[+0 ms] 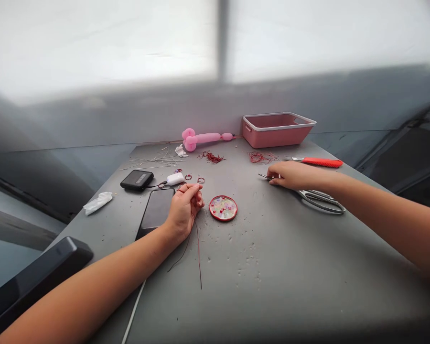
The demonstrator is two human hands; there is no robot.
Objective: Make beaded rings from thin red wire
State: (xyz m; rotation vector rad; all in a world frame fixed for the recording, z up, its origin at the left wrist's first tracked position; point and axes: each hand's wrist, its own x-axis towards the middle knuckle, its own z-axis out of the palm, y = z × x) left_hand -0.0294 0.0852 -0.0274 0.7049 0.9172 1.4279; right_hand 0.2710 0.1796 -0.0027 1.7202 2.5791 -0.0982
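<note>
My left hand [187, 206] is closed on thin dark red cords [199, 253], whose loose ends trail down over the grey table. Just right of it lies a round red-rimmed dish [223, 208] of small beads. On the right, my right hand [284, 175] is over the scissors [320, 200]; its fingers are bent around their middle, with the blade tip showing on the left and the grey handles on the right. Small red cord rings [200, 180] lie beyond my left hand.
A phone [157, 210], black power bank [136, 180] and white case [175, 179] are on the left. Behind are a pink balloon [208, 138], red cord pieces [212, 157] and a pink basket [275, 137]. A red cutter [322, 162] lies beyond my right hand.
</note>
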